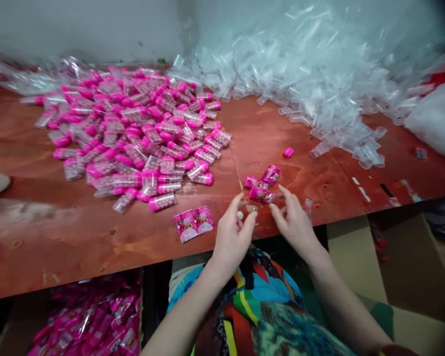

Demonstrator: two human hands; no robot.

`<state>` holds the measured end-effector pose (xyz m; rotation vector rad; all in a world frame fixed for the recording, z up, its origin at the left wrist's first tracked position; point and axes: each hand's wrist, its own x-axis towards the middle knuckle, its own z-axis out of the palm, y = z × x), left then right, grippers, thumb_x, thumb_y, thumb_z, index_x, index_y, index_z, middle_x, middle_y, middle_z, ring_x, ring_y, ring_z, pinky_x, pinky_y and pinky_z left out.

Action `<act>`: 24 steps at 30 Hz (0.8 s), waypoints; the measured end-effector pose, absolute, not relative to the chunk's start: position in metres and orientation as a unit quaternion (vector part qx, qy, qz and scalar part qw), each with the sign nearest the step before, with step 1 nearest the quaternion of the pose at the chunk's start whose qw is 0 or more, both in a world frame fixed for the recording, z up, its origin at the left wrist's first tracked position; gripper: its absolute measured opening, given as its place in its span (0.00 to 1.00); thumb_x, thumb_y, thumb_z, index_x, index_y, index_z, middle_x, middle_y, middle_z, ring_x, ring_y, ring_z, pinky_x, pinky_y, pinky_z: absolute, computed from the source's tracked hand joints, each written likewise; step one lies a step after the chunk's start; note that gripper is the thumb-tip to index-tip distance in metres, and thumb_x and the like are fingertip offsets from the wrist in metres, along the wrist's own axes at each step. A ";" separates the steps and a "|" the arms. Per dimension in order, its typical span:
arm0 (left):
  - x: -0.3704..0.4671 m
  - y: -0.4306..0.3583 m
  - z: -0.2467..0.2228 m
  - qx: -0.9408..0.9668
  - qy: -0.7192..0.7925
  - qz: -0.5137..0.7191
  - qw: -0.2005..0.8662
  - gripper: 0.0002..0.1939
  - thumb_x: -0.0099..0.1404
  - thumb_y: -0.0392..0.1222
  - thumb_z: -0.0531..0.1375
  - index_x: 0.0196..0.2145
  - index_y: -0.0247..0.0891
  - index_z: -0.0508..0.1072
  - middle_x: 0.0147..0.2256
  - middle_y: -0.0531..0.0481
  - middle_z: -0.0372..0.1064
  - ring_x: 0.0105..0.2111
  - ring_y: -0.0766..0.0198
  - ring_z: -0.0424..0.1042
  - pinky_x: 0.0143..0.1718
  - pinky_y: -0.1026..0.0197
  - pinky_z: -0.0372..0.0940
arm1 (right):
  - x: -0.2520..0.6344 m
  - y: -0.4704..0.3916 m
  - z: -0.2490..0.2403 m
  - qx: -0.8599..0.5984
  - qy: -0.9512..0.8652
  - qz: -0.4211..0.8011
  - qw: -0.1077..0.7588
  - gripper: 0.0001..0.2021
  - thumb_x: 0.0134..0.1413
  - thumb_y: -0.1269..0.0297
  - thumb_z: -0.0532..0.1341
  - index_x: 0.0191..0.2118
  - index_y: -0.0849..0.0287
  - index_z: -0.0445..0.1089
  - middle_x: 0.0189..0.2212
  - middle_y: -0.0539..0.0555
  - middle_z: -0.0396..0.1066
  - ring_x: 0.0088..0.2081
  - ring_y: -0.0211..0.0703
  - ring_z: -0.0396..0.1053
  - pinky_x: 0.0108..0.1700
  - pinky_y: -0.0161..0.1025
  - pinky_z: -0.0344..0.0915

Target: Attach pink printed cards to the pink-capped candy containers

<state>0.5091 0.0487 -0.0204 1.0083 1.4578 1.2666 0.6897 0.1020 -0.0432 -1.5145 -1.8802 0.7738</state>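
No legible txt anywhere; print on the pink sachets (194, 223) too blurred (pics only).

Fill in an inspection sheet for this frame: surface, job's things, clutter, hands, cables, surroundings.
Surface: worn red-brown table, scuffed, with a seam down the middle.
Job's things: three small pink packs by the hands; a lone pink cap beyond them; a flat pink label sheet near the table edge.
Clutter: heap of pink-capped filled tubes at left; heap of empty clear tubes at right.
Hands: left hand with fingers pinched on something too small to tell; right hand reaching to the nearest pack, contact unclear.
Cables: nothing seen.
Surroundings: box of pink packets under the table; cardboard box at right; pale wall behind.
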 end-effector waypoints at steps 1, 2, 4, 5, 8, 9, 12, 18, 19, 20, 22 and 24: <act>0.499 0.041 -0.022 0.441 0.616 0.506 0.412 0.19 0.66 0.44 0.61 0.55 0.42 0.73 0.47 0.43 0.75 0.30 0.62 0.73 0.35 0.59 0.68 | 0.690 0.105 -0.042 -0.571 -0.727 0.233 0.303 0.23 0.64 0.55 0.58 0.61 0.59 0.61 0.50 0.62 0.67 0.30 0.41 0.67 0.38 0.46 0.68; 0.488 0.033 -0.024 0.466 0.639 0.495 0.361 0.15 0.67 0.43 0.60 0.51 0.41 0.76 0.46 0.42 0.76 0.37 0.57 0.75 0.42 0.56 0.68 | 0.687 0.106 -0.043 -0.560 -0.741 0.202 0.310 0.18 0.65 0.56 0.57 0.56 0.59 0.66 0.49 0.62 0.67 0.32 0.43 0.67 0.41 0.46 0.67; 0.466 0.014 -0.031 0.491 0.682 0.468 0.276 0.12 0.68 0.41 0.59 0.47 0.42 0.78 0.48 0.41 0.75 0.49 0.51 0.73 0.53 0.52 0.64 | 0.674 0.105 -0.045 -0.513 -0.771 0.207 0.317 0.12 0.68 0.58 0.54 0.41 0.59 0.70 0.39 0.59 0.69 0.34 0.45 0.67 0.41 0.45 0.65; 0.456 0.005 -0.036 0.491 0.703 0.453 0.245 0.12 0.67 0.41 0.59 0.47 0.42 0.78 0.50 0.41 0.75 0.51 0.50 0.72 0.55 0.51 0.63 | 0.663 0.103 -0.047 -0.485 -0.786 0.222 0.311 0.14 0.69 0.59 0.53 0.34 0.57 0.69 0.33 0.56 0.68 0.34 0.46 0.66 0.40 0.44 0.64; 0.437 -0.014 -0.050 0.478 0.745 0.428 0.182 0.13 0.66 0.41 0.61 0.47 0.43 0.79 0.54 0.41 0.72 0.52 0.49 0.72 0.54 0.53 0.64 | 0.624 0.099 -0.054 -0.425 -0.823 0.256 0.276 0.17 0.71 0.60 0.50 0.30 0.56 0.67 0.26 0.54 0.66 0.32 0.47 0.65 0.39 0.44 0.62; 0.434 -0.017 -0.054 0.480 0.750 0.425 0.163 0.13 0.66 0.41 0.61 0.47 0.43 0.79 0.55 0.41 0.72 0.52 0.49 0.73 0.53 0.53 0.64 | 0.610 0.098 -0.055 -0.409 -0.833 0.263 0.263 0.15 0.71 0.61 0.50 0.34 0.57 0.69 0.29 0.55 0.69 0.34 0.48 0.66 0.40 0.44 0.62; 0.433 -0.020 -0.065 0.518 0.755 0.389 0.097 0.14 0.67 0.39 0.61 0.50 0.42 0.77 0.56 0.40 0.71 0.51 0.50 0.73 0.51 0.55 0.66 | 0.575 0.100 -0.059 -0.373 -0.877 0.236 0.191 0.12 0.70 0.59 0.54 0.48 0.58 0.71 0.42 0.60 0.71 0.43 0.52 0.66 0.45 0.46 0.60; 0.435 -0.019 -0.073 0.575 0.738 0.352 -0.020 0.11 0.67 0.37 0.60 0.47 0.37 0.77 0.52 0.38 0.73 0.45 0.53 0.77 0.42 0.58 0.69 | 0.554 0.104 -0.064 -0.389 -0.901 0.150 0.116 0.09 0.68 0.63 0.57 0.41 0.59 0.73 0.40 0.59 0.70 0.43 0.52 0.64 0.44 0.46 0.55; 0.435 -0.017 -0.070 0.569 0.733 0.372 -0.015 0.10 0.68 0.37 0.60 0.46 0.36 0.76 0.50 0.38 0.74 0.45 0.54 0.76 0.44 0.58 0.69 | 0.556 0.105 -0.064 -0.389 -0.896 0.172 0.131 0.08 0.68 0.64 0.57 0.40 0.59 0.73 0.39 0.58 0.71 0.43 0.50 0.64 0.45 0.46 0.55; 0.435 -0.015 -0.066 0.558 0.730 0.395 -0.002 0.09 0.68 0.37 0.59 0.45 0.35 0.76 0.47 0.37 0.74 0.45 0.54 0.76 0.45 0.57 0.69 | 0.559 0.106 -0.063 -0.385 -0.888 0.202 0.152 0.07 0.68 0.64 0.58 0.40 0.58 0.73 0.39 0.57 0.72 0.43 0.49 0.65 0.45 0.45 0.56; 0.436 -0.009 -0.058 0.524 0.734 0.430 0.044 0.11 0.68 0.40 0.60 0.46 0.34 0.75 0.45 0.38 0.73 0.45 0.54 0.74 0.47 0.55 0.68 | 0.566 0.107 -0.060 -0.367 -0.865 0.277 0.203 0.06 0.67 0.66 0.58 0.39 0.58 0.71 0.38 0.54 0.73 0.42 0.46 0.67 0.46 0.44 0.57; 0.439 0.001 -0.050 0.487 0.739 0.450 0.121 0.13 0.66 0.43 0.62 0.47 0.35 0.75 0.44 0.40 0.73 0.43 0.55 0.73 0.45 0.55 0.68 | 0.572 0.105 -0.057 -0.357 -0.829 0.348 0.251 0.05 0.66 0.67 0.59 0.38 0.57 0.71 0.36 0.52 0.74 0.42 0.45 0.68 0.47 0.44 0.58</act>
